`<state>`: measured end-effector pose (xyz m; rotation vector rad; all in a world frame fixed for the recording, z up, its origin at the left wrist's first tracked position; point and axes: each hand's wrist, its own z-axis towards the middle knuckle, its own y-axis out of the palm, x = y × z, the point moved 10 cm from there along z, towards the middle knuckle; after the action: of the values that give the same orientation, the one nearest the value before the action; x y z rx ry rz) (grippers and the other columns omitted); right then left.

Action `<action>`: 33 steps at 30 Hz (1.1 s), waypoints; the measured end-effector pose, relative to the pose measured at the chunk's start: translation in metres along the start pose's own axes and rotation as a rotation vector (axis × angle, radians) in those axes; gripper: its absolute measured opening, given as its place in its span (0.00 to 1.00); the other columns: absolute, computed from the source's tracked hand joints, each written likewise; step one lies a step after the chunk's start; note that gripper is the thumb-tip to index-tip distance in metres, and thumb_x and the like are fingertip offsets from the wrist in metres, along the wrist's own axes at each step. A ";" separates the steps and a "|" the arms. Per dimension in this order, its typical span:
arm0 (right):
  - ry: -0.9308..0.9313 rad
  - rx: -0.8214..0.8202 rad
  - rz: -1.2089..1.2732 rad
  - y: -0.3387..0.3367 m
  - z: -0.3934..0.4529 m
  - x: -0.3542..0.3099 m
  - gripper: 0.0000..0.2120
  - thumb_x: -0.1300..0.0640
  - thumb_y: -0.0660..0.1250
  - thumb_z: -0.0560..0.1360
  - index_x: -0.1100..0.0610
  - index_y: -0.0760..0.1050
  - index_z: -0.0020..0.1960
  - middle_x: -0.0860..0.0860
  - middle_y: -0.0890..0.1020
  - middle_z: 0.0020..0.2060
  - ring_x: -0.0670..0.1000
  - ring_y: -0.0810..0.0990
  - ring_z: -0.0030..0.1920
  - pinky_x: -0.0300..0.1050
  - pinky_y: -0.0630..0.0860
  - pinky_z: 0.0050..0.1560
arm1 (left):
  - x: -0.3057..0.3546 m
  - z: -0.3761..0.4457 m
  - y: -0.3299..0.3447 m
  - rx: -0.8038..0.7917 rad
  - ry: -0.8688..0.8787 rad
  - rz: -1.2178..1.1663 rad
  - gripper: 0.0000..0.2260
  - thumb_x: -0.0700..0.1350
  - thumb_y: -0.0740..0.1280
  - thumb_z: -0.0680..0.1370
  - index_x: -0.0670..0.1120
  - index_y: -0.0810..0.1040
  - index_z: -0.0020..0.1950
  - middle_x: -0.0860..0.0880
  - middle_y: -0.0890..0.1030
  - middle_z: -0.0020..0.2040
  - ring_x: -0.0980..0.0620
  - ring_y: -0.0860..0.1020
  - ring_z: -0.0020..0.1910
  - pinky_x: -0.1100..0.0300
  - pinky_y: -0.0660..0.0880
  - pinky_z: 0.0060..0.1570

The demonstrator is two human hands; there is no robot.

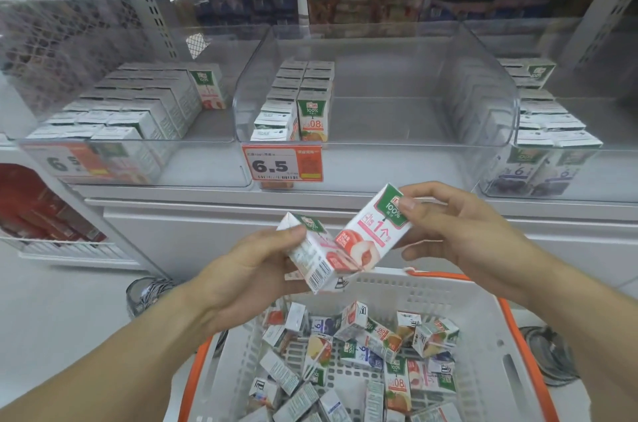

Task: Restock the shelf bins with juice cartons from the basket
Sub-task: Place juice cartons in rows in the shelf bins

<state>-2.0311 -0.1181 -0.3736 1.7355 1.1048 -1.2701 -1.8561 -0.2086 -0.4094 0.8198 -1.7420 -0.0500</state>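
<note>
Your white shelf carries three clear bins side by side. Left bin: mostly filled with upright juice cartons. Middle bin: two carton rows along its left wall only. Right bin: stocked with cartons. Price tag reading 6.5 on the middle bin's front.

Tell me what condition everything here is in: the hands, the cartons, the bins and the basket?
Left hand: grips a peach juice carton, tilted.
Right hand: pinches another peach carton, tilted, its base touching the first.
Left bin: mostly full of upright cartons.
Middle bin: two rows at its left, otherwise bare.
Right bin: stocked, partly out of view.
Basket: holds a loose jumble of cartons.
</note>
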 end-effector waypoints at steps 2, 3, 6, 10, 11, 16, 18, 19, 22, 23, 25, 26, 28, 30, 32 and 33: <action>0.006 -0.022 0.059 0.000 0.003 -0.001 0.15 0.53 0.67 0.75 0.60 0.77 0.58 0.62 0.85 0.48 0.58 0.83 0.43 0.46 0.82 0.42 | -0.001 0.003 0.010 -0.027 -0.009 -0.176 0.30 0.47 0.73 0.69 0.33 0.73 0.67 0.34 0.76 0.66 0.36 0.75 0.63 0.42 0.73 0.65; 0.015 -0.046 0.089 0.003 0.004 0.000 0.15 0.53 0.67 0.76 0.61 0.77 0.59 0.62 0.85 0.49 0.59 0.82 0.43 0.46 0.83 0.43 | -0.001 0.005 0.014 -0.026 -0.021 -0.242 0.26 0.45 0.72 0.68 0.34 0.77 0.63 0.34 0.79 0.62 0.37 0.78 0.59 0.42 0.75 0.62; 0.044 -0.129 0.147 0.016 0.008 0.003 0.19 0.53 0.66 0.75 0.64 0.76 0.61 0.62 0.84 0.49 0.62 0.80 0.46 0.48 0.83 0.44 | -0.006 0.008 0.012 0.128 -0.082 -0.131 0.16 0.48 0.71 0.67 0.39 0.79 0.49 0.37 0.82 0.44 0.43 0.82 0.40 0.52 0.78 0.47; 0.054 -0.163 0.137 0.028 0.011 0.002 0.21 0.53 0.65 0.76 0.67 0.75 0.61 0.61 0.84 0.48 0.61 0.81 0.46 0.45 0.82 0.42 | -0.011 0.005 -0.001 0.324 -0.177 0.004 0.22 0.57 0.70 0.71 0.41 0.80 0.54 0.38 0.84 0.43 0.45 0.83 0.33 0.52 0.81 0.37; 0.061 -0.174 0.135 0.030 0.011 0.002 0.21 0.53 0.65 0.76 0.67 0.75 0.61 0.61 0.84 0.48 0.61 0.81 0.46 0.46 0.82 0.42 | -0.013 0.003 -0.006 0.372 -0.192 0.002 0.23 0.59 0.71 0.72 0.41 0.79 0.56 0.38 0.84 0.42 0.45 0.83 0.31 0.52 0.82 0.33; 0.111 -0.291 0.038 0.058 0.007 0.009 0.22 0.51 0.66 0.74 0.66 0.76 0.61 0.62 0.85 0.49 0.60 0.83 0.47 0.44 0.82 0.42 | -0.025 0.002 -0.015 0.374 -0.239 0.016 0.30 0.64 0.62 0.76 0.36 0.76 0.58 0.36 0.85 0.48 0.43 0.84 0.37 0.53 0.81 0.35; 0.122 -0.339 -0.035 0.072 0.006 0.010 0.21 0.52 0.67 0.75 0.66 0.76 0.60 0.63 0.85 0.50 0.61 0.84 0.48 0.44 0.82 0.43 | -0.021 0.002 -0.005 0.254 -0.213 0.035 0.34 0.66 0.55 0.79 0.36 0.78 0.62 0.36 0.84 0.53 0.43 0.85 0.44 0.54 0.80 0.43; 0.121 -0.351 -0.069 0.078 0.007 0.008 0.20 0.52 0.67 0.75 0.66 0.76 0.60 0.62 0.85 0.50 0.61 0.84 0.49 0.44 0.83 0.44 | -0.016 0.002 0.001 0.192 -0.192 0.043 0.36 0.68 0.51 0.79 0.38 0.79 0.62 0.37 0.84 0.53 0.44 0.84 0.46 0.53 0.78 0.47; 0.136 -0.379 -0.098 0.093 0.011 0.001 0.22 0.52 0.67 0.75 0.66 0.75 0.62 0.62 0.85 0.51 0.64 0.83 0.50 0.47 0.84 0.48 | 0.002 -0.008 0.005 0.081 -0.100 0.068 0.33 0.68 0.53 0.79 0.43 0.82 0.57 0.42 0.85 0.49 0.47 0.84 0.45 0.56 0.76 0.47; 0.140 -0.400 -0.096 0.099 0.011 -0.002 0.22 0.52 0.68 0.74 0.66 0.75 0.62 0.62 0.85 0.52 0.64 0.83 0.51 0.48 0.84 0.51 | 0.008 -0.011 0.004 0.048 -0.056 0.079 0.28 0.66 0.59 0.79 0.44 0.82 0.58 0.43 0.85 0.49 0.48 0.83 0.46 0.58 0.77 0.46; 0.143 -0.466 -0.119 0.112 0.010 -0.009 0.21 0.54 0.70 0.74 0.63 0.75 0.64 0.63 0.83 0.55 0.65 0.82 0.56 0.52 0.82 0.57 | 0.018 -0.018 0.000 -0.002 0.024 0.072 0.20 0.56 0.71 0.72 0.45 0.82 0.59 0.44 0.84 0.48 0.49 0.83 0.45 0.59 0.78 0.43; 0.143 -0.502 -0.136 0.119 0.010 -0.012 0.20 0.56 0.71 0.74 0.61 0.76 0.64 0.64 0.82 0.57 0.65 0.82 0.58 0.54 0.80 0.59 | 0.020 -0.021 -0.005 -0.002 0.052 0.061 0.22 0.51 0.74 0.68 0.44 0.81 0.59 0.44 0.84 0.46 0.49 0.83 0.43 0.59 0.78 0.41; 0.125 -0.559 -0.206 0.132 0.013 -0.016 0.20 0.58 0.73 0.74 0.56 0.77 0.65 0.63 0.79 0.62 0.63 0.81 0.60 0.57 0.79 0.61 | 0.023 -0.026 -0.021 0.033 0.079 0.040 0.32 0.44 0.76 0.63 0.41 0.73 0.66 0.43 0.84 0.46 0.48 0.83 0.42 0.57 0.78 0.40; 0.108 -0.612 -0.275 0.146 0.017 -0.016 0.23 0.58 0.72 0.74 0.49 0.76 0.67 0.59 0.77 0.65 0.60 0.80 0.62 0.58 0.78 0.62 | 0.028 -0.031 -0.029 0.022 0.099 0.017 0.38 0.41 0.76 0.62 0.43 0.67 0.72 0.40 0.82 0.51 0.45 0.82 0.44 0.55 0.77 0.42; 0.125 -0.683 -0.253 0.163 0.020 -0.016 0.23 0.59 0.70 0.75 0.47 0.74 0.69 0.58 0.79 0.64 0.59 0.80 0.63 0.55 0.78 0.62 | 0.033 -0.035 -0.036 0.016 0.119 -0.001 0.41 0.40 0.76 0.62 0.43 0.65 0.74 0.35 0.79 0.58 0.43 0.81 0.47 0.53 0.77 0.44; 0.133 -0.707 -0.246 0.170 0.022 -0.017 0.23 0.61 0.69 0.75 0.48 0.74 0.69 0.57 0.80 0.62 0.58 0.80 0.63 0.52 0.78 0.60 | 0.036 -0.037 -0.039 0.026 0.127 -0.013 0.43 0.40 0.77 0.61 0.43 0.64 0.75 0.33 0.77 0.60 0.42 0.81 0.48 0.53 0.77 0.44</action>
<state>-1.8846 -0.2067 -0.3533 1.1786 1.6393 -0.7532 -1.8087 -0.2441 -0.3836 0.8356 -1.6212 0.0156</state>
